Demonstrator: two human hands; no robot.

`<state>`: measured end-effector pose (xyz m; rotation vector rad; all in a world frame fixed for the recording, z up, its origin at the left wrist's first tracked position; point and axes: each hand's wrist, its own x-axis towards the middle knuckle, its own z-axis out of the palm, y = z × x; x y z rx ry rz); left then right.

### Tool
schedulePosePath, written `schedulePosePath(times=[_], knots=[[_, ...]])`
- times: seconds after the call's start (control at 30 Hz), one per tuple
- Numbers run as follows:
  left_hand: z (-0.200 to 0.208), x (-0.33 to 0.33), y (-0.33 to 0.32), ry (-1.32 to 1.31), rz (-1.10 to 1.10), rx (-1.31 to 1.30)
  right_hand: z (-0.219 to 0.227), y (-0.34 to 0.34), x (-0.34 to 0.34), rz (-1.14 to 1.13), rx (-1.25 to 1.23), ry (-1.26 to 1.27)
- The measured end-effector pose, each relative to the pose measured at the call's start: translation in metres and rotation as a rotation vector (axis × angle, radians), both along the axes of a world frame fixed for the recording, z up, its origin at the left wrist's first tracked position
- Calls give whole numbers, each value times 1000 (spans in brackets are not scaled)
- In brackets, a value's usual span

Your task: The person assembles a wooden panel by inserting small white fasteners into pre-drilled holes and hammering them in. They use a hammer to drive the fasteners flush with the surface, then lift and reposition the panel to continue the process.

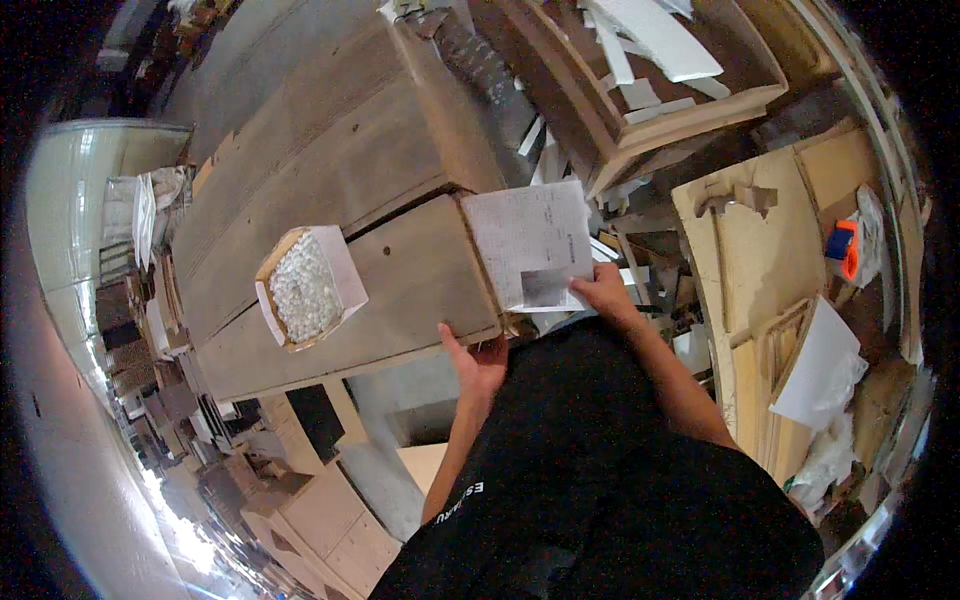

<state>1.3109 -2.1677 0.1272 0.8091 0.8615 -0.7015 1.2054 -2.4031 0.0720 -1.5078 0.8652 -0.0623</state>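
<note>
A white printed sheet (525, 232), stiff-looking with a grey patch low on it, extends past the right edge of a large brown cardboard-covered surface (400, 280). My right hand (605, 295) pinches its lower right corner, thumb on top. At the near edge of the brown surface, close to its corner, is my left hand (478, 365). Its thumb lies up over the edge, while its other fingers curl at the rim and are partly hidden. Left of the sheet stands a small open box (345, 270) with white sides, filled with white foam beads (303, 288).
A big open carton (690, 125) with white foam strips sits at the far right. Nearer on the right are flattened cardboard (740, 260), an orange-and-blue tape dispenser (846, 250) and a white sheet (820, 368). Stacked cardboard (330, 530) stands at the lower left.
</note>
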Motion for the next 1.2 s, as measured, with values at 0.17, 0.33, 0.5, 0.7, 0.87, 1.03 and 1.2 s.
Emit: schedulePosePath(times=[0.17, 0.33, 0.5, 0.7, 0.87, 1.03, 1.2], knots=[[27, -1, -21, -121, -44, -39, 12, -36, -30, -88, -144, 147], [24, 2, -7, 238, 108, -147, 97, -129, -130, -527, 54, 66], [25, 2, -8, 36, -130, -18, 82, -177, -257, -1145, 122, -177], [32, 7, -11, 1, -157, -85, 0, -202, -326, -1524, 287, -426], [35, 15, -16, -127, -261, -2, -41, -233, -319, -1570, 350, -391], [20, 12, 12, 7, -328, 10, -80, -229, -322, -1109, -981, 571], [-3, 5, 29, -69, -441, -99, -95, -160, -249, -541, -1534, 981]])
